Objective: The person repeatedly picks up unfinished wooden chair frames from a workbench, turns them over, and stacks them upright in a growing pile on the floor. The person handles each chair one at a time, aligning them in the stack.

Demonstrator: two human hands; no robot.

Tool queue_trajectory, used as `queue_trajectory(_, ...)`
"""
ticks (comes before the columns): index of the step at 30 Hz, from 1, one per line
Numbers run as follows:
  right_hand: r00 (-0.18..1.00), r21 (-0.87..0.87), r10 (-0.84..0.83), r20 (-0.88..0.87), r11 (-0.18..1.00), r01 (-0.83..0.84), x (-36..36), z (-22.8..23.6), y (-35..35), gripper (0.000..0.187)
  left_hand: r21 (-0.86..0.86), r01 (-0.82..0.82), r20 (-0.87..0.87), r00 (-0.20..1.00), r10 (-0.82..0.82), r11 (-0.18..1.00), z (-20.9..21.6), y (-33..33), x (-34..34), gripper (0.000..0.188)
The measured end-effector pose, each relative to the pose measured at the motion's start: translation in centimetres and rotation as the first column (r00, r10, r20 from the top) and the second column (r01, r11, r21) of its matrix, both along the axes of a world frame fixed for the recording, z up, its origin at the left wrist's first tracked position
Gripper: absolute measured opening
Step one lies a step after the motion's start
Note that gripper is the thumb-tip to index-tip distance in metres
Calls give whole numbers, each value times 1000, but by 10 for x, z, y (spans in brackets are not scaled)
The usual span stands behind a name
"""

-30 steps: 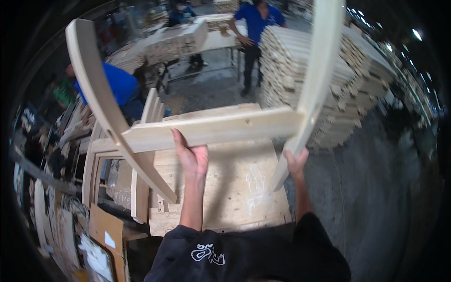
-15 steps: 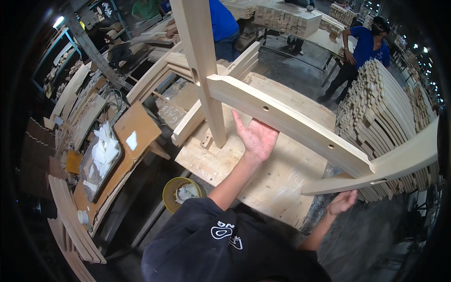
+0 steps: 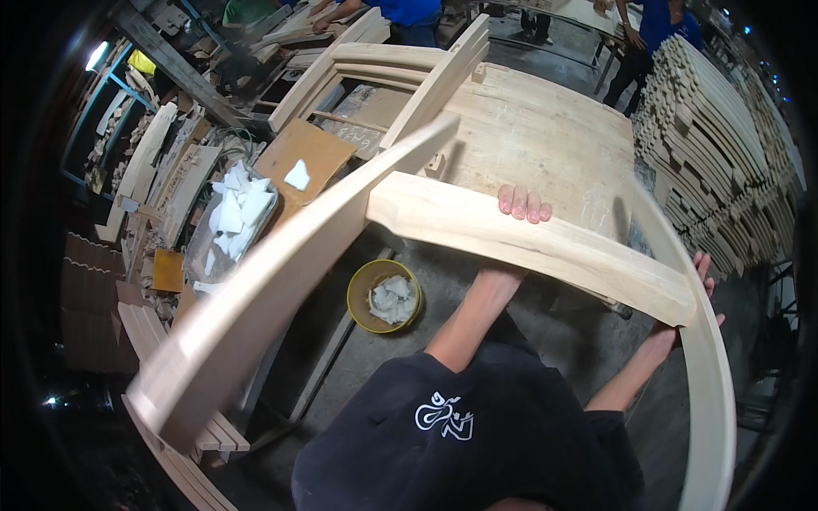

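I hold a pale wooden frame, which looks like part of a chair, in front of my body. It has a wide crossbar point(image 3: 460, 221) joined to a curved left leg point(image 3: 281, 289) and a curved right leg point(image 3: 709, 392). My left hand point(image 3: 524, 205) is closed around the crossbar near its middle, fingertips over the far edge, palm hidden beneath. At the joint with the right leg, my right hand point(image 3: 665, 335) grips from behind; its fingertips show past the leg's outer side. The left leg's near end is smeared by motion.
Beyond the frame is a wooden worktable point(image 3: 545, 119), with another wooden frame point(image 3: 434, 81) at its left. White scraps fill a tray point(image 3: 271, 213) and a yellow bucket point(image 3: 351, 298). Stacked curved slats point(image 3: 720, 145) rise at right. Co-workers in blue point(image 3: 409, 10) stand at the back.
The frame has turned over and come off the tabletop toward me, its legs now pointing nearer. My left hand went from open palm against the crossbar to wrapped around it. The view shifted.
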State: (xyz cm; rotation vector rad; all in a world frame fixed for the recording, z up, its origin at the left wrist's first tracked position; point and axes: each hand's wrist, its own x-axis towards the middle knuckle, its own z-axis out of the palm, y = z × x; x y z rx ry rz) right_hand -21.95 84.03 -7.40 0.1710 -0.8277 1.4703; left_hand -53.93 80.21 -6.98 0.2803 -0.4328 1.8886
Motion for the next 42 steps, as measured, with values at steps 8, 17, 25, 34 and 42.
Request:
queue_trajectory(8, 964, -79, -20, -266, 997, -1, -44, 51, 7, 52, 503, -14, -142, 985, 99, 864, 66, -45, -22, 72)
queue_trajectory(17, 952, -112, -30, -305, 994, -5, -84, 87, 23, 46, 816, -12, -252, 893, 374, 578, 99, -69, -78, 75)
queue_trajectory(25, 870, 101, 402, -285, 916, -389, -183, 114, 51, 39, 891, -75, -248, 745, 619, 447, 110, -100, -142, 65)
queue_trajectory(34, 749, 118, 637, -180, 770, -627, -242, 108, 55, 38, 917, -60, -150, 864, 480, 396, 103, -157, -136, 38)
queue_trajectory(42, 463, 127, 886, -32, 464, -877, -316, 120, 12, 43, 866, -319, -228, 434, 872, 385, 96, -227, -92, 73)
